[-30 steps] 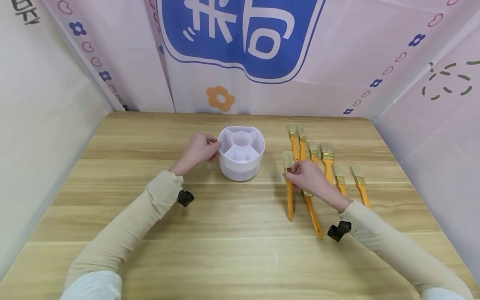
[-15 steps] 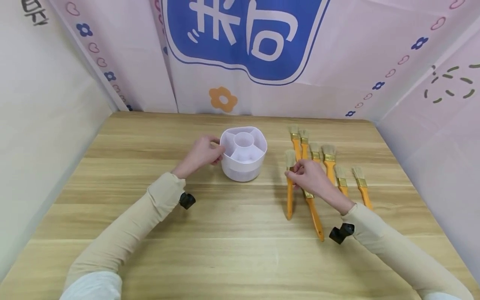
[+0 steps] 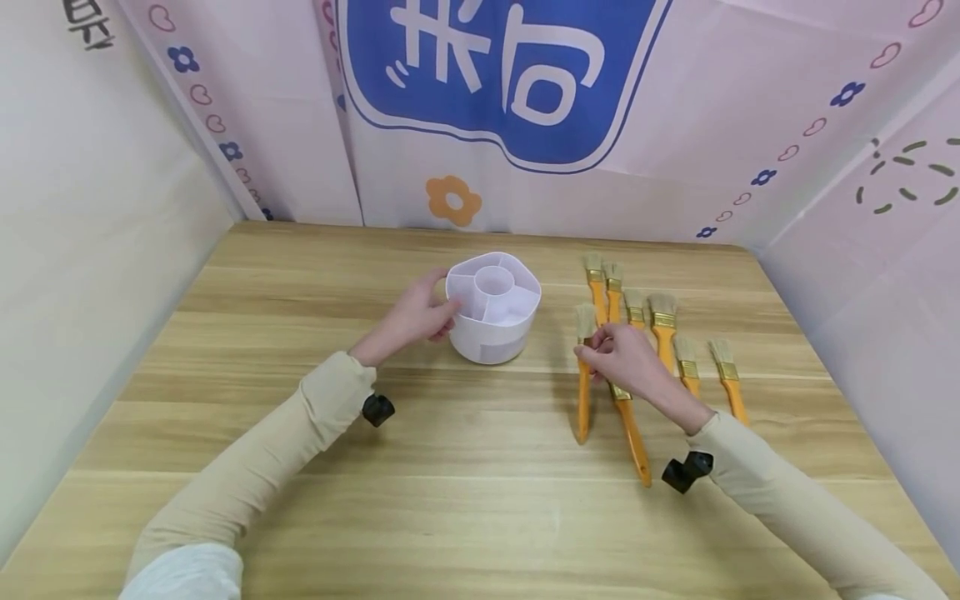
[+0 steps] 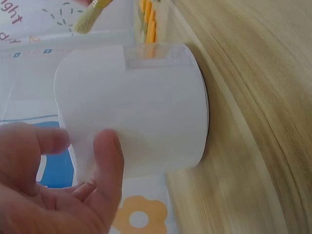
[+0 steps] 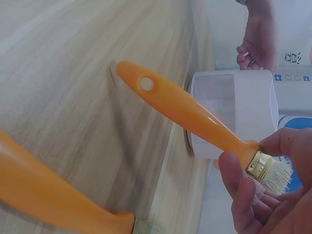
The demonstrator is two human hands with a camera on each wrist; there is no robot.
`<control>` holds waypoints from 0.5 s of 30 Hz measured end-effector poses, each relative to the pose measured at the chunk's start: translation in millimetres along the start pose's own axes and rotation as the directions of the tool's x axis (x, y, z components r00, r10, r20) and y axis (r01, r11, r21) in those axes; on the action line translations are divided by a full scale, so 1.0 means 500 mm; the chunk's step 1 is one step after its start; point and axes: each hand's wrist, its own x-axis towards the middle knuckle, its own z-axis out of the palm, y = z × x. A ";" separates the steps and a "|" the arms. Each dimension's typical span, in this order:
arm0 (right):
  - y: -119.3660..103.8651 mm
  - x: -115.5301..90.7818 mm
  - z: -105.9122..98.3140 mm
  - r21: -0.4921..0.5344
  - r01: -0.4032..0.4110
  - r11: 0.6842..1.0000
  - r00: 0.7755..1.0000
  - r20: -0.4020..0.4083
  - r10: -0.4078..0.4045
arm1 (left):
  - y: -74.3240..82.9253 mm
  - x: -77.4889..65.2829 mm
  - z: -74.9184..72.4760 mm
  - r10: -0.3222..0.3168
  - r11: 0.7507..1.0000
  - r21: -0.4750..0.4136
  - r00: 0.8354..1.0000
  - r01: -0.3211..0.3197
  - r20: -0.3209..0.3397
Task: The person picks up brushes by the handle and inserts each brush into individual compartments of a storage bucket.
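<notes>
A round white desk organizer (image 3: 489,340) with divided compartments and a central cup stands on the wooden table. My left hand (image 3: 414,319) holds its left rim; the left wrist view has the thumb (image 4: 109,153) along the organizer's smooth outer wall (image 4: 146,105). To the right, my right hand (image 3: 628,360) pinches a paintbrush (image 3: 583,404) near its metal ferrule. Its bristles point away and its orange handle (image 5: 187,117) slopes down toward me, the handle end just above the tabletop in the right wrist view.
Several more orange-handled paintbrushes (image 3: 664,329) lie spread on the table's right side, some partly under my right hand. One brush (image 3: 635,442) lies close beside the held one. A printed cloth wall (image 3: 637,200) borders the table's far edge.
The organizer has turned under my left hand, so its compartments now face differently. My left thumb has come further along its rim. The right hand still holds the paintbrush in nearly the same place.
</notes>
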 end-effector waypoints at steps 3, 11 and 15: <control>0.001 0.001 0.001 0.007 -0.005 1.000 1.000 0.007 0.005 | 0.003 -0.001 0.000 0.004 1.000 0.019 1.000 -0.003 -0.027; 0.003 0.001 0.000 0.025 -0.024 0.999 0.999 0.027 0.023 | 0.005 -0.004 0.001 0.005 0.999 0.039 0.999 -0.003 -0.049; 0.002 0.001 -0.009 0.045 -0.039 0.998 0.999 0.025 0.038 | 0.002 -0.009 -0.002 0.048 0.995 0.090 0.997 -0.042 -0.065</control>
